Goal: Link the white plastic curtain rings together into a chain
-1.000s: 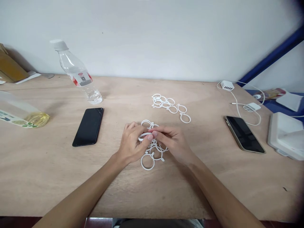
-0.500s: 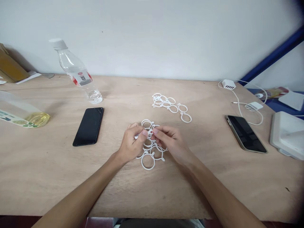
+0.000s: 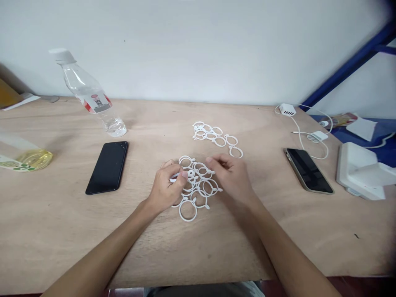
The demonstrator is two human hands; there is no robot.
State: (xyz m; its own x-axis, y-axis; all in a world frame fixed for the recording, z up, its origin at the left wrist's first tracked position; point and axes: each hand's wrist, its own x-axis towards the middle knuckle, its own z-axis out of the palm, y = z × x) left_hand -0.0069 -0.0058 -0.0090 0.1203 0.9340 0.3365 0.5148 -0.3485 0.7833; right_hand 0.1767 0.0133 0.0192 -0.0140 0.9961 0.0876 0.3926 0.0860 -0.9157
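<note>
White plastic curtain rings with small tabs lie in an overlapping pile in front of me. My left hand is closed at the pile's left side, thumb and index finger pinching a white curtain ring whose eyelet end sticks out past the thumb. At the pile's upper right is my right hand, its fingers curled in and thumb against index finger. Whether anything small sits in that pinch is hidden. Farther back, a second group of white rings lies flat on the wooden table.
A black phone and a tilted-looking water bottle are on the left, with a bottle of yellow liquid beyond. To the right are another phone, a white charger with cables, and a white stand.
My right hand has moved right, away from my left thumb and the ring's eyelet. The left hand keeps its pinch. The whole view has shifted slightly.
</note>
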